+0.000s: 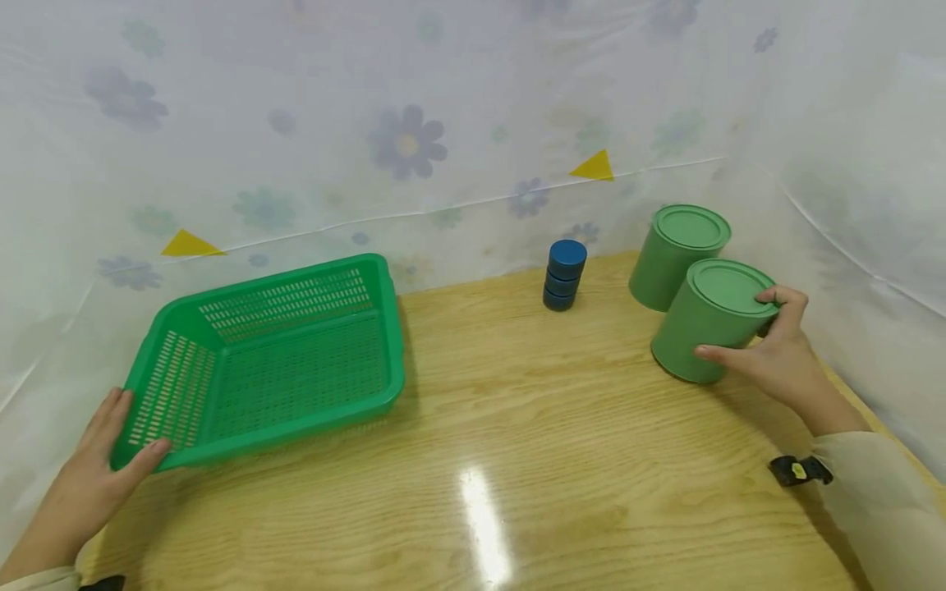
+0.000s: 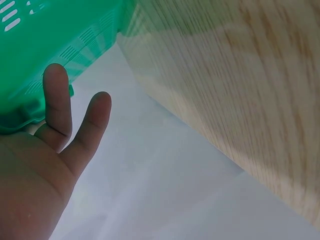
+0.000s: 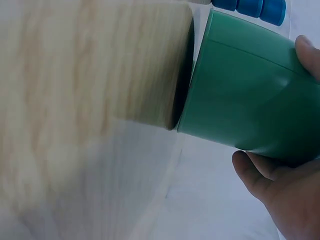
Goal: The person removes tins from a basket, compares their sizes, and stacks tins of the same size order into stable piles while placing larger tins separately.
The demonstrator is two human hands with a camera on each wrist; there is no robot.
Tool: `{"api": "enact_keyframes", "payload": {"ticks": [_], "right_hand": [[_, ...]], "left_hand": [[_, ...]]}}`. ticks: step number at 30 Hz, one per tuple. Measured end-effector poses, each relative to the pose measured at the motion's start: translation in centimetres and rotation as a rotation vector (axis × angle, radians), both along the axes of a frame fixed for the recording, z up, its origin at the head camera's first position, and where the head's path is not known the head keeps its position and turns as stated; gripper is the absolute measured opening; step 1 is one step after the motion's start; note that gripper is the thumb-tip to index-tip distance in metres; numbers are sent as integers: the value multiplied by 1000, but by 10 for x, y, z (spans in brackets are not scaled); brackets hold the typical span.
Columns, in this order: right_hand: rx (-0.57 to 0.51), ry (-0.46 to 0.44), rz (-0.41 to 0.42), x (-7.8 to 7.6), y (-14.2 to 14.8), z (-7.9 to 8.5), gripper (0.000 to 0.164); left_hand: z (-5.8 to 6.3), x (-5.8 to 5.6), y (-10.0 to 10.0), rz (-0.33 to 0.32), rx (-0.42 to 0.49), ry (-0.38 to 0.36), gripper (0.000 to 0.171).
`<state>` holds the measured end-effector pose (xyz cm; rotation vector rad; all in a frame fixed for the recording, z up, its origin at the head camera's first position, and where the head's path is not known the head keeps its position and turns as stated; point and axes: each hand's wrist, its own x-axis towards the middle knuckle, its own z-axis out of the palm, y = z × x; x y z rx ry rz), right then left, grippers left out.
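At the left, my left hand (image 1: 92,468) grips the near left corner of a green plastic basket (image 1: 296,423), thumb on its front rim and fingers along the left side. Two fingers of that hand extend free of the basket in the left wrist view. My right hand (image 1: 787,369) holds a green lidded can (image 1: 695,336), its thumb on the can's near side and fingers at the lid's edge. A dark shadow lies along that can's base (image 3: 192,85). Just behind it stands a second green can (image 1: 658,267).
Several blue round pieces form an upright stack (image 1: 565,275) between the basket and the cans. Wood-grain tabletop (image 1: 517,427) spreads across the front. White flowered sheeting (image 1: 473,107), marked with yellow triangles (image 1: 594,167), rises behind the table and at its sides.
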<state>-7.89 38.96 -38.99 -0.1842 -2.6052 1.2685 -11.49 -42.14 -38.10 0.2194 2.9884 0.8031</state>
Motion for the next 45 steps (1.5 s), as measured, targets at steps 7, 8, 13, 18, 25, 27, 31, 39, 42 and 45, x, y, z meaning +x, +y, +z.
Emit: {"api": "enact_keyframes", "payload": {"ticks": [7,8,13,18,25,27,31,39,42,45], "right_hand": [[19,-19,-3,2,5,1,88],[23,-25,-4,3,5,1,88],[37,-43,-4,4,7,4,87],[41,-38,3,4,10,4,86],[52,10,3,5,14,3,84],[37,5,8,6,16,3,84],[19,-15,20,7,20,3,85],[1,-42,39,9,22,7,82],[-3,-50,44,9,23,8,81],[-5,-57,44,9,24,8,81]], "left_hand": [[0,1,0,-4,7,11,85],[-1,1,-1,-6,10,14,85],[-2,1,-1,-7,15,21,85],[-3,0,-2,-4,10,21,85],[-3,0,-1,-2,9,26,86],[-3,0,-1,2,2,20,86],[-2,-1,0,3,-3,12,86],[-1,-2,1,16,-16,-20,86],[-1,-2,0,16,-16,-27,86],[0,-3,-1,16,-22,-33,87]]}}
